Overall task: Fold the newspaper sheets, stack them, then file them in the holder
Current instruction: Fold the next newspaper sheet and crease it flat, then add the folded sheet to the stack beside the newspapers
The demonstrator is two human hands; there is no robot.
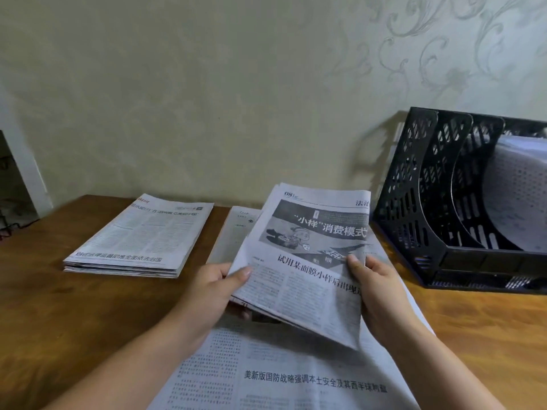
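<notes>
A folded newspaper [307, 261] with a dark illustrated panel is lifted off the wooden table [88, 306], tilted toward the far right. My left hand [213, 288] grips its left edge, thumb on top. My right hand [376, 288] grips its right edge. Beneath it lies an unfolded sheet [281, 377] spread toward the near edge. A stack of folded newspapers [142, 238] rests at the left. The black perforated holder [438, 184] stands at the right, its nearest slots empty.
White paper [521, 184] fills the far slot of the holder. Another sheet [236, 229] pokes out behind the held paper. A pale patterned wall [207, 99] rises directly behind the table. A dark object [9, 184] sits at the far left edge.
</notes>
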